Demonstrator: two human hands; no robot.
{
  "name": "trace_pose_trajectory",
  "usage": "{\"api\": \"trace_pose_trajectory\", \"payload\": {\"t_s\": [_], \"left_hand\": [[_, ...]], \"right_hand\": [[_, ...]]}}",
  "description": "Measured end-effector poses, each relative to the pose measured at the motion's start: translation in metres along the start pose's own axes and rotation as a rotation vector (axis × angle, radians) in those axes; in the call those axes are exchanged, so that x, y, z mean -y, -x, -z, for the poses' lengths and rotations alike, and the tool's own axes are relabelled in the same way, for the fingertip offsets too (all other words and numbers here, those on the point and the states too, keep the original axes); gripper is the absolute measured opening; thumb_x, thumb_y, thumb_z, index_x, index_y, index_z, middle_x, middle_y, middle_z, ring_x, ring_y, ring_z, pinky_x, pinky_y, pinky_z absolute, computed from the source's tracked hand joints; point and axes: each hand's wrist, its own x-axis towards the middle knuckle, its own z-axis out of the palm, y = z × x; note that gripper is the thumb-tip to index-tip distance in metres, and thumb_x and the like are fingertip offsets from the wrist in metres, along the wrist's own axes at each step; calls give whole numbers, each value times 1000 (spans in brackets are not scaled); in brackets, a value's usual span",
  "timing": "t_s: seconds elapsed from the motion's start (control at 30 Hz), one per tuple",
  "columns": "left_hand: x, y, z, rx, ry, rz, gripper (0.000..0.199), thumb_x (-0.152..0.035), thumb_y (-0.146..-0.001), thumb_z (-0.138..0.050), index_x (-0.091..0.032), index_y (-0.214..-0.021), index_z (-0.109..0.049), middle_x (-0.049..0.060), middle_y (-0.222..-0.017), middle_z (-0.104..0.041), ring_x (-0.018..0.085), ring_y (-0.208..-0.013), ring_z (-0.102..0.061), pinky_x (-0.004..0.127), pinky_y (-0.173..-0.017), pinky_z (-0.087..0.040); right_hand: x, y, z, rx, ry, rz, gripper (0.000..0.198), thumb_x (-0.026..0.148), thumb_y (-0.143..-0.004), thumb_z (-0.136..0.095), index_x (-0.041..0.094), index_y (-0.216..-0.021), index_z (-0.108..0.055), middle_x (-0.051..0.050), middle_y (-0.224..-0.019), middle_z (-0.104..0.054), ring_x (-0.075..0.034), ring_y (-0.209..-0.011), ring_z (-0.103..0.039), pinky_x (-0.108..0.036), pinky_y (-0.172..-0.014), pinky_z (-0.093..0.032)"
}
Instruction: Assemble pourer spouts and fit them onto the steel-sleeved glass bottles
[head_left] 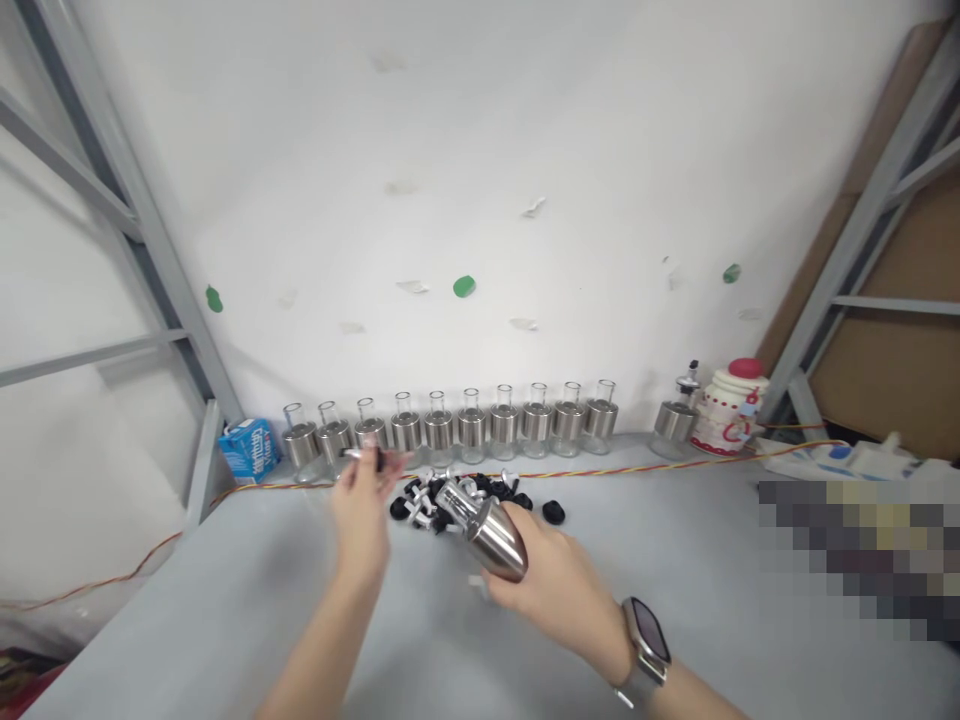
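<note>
My right hand (544, 565) is wrapped round a glass bottle (495, 540) with a metal sleeve, tilted so its open neck points up and left. In my left hand (362, 515), fingers pinched, is a small bottle pourer (367, 457) with a dark part, blurred by motion. Between the hands, behind the bottle neck, lies a pile of black and silver pourer parts (420, 505). One black cap (553, 512) sits apart at the pile's right. A small pale piece (478, 585) shows under the held bottle.
A row of several sleeved bottles (472, 425) stands along the wall. Further right is a bottle with a pourer fitted (675, 425), beside a white and red jar (731, 405). A blue carton (249, 450) stands left. A twisted wire (637, 470) crosses the grey table (675, 580).
</note>
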Motion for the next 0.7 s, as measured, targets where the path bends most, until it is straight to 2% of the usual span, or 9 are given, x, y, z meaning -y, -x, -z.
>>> {"api": "trace_pose_trajectory", "payload": {"t_s": [0.03,0.1,0.23,0.3,0.37,0.5,0.7], "left_hand": [[-3,-8,4,-72,38,-9,26,-38,-69,-61,-13,-70,-55,0,-63,-60,16,-62,-63,32,-73,-50],[-6,-18,9,-37,98,99,25,-37,-73,-57,-12,-70,-55,1,-64,-60,13,-57,-61,32,-69,-52],[-5,-3,2,336,182,530,30,-34,-80,-49,-7,-87,-59,2,-64,-57,8,-52,-56,23,-60,-52],[-3,12,-5,483,189,649,36,-38,-80,-48,-6,-94,-59,3,-66,-57,8,-52,-54,22,-57,-51],[0,23,-9,571,172,688,42,-42,-79,-47,-6,-98,-58,4,-68,-57,9,-52,-54,23,-55,-50],[3,33,-12,679,112,677,47,-48,-79,-43,-8,-97,-59,5,-67,-57,11,-51,-54,24,-54,-48],[4,38,-14,688,28,614,46,-49,-78,-43,-9,-88,-62,2,-63,-54,10,-49,-53,22,-52,-44]], "right_hand": [[-3,-2,0,2,-48,-12,31,26,-62,-61,24,-92,-51,0,-80,-59,-15,-63,-52,-24,-54,-34],[-12,-10,1,1,-203,-58,32,29,-65,-59,22,-94,-49,0,-79,-60,-15,-65,-54,-24,-55,-37],[-39,-29,3,-106,-398,-134,42,29,-58,-65,17,-94,-46,-2,-85,-59,-18,-76,-56,-28,-64,-42],[-53,-37,3,-161,-409,-162,43,25,-54,-68,17,-90,-46,-2,-85,-59,-19,-77,-56,-29,-65,-42],[-64,-41,1,-186,-402,-189,44,22,-49,-69,17,-86,-46,-1,-80,-58,-19,-74,-56,-30,-64,-43],[-71,-44,-5,-217,-414,-183,44,14,-45,-69,18,-81,-45,2,-76,-57,-19,-71,-56,-29,-62,-43],[-59,-45,-4,-183,-476,-117,39,13,-46,-68,18,-79,-47,3,-71,-57,-17,-67,-56,-27,-60,-44]]}}
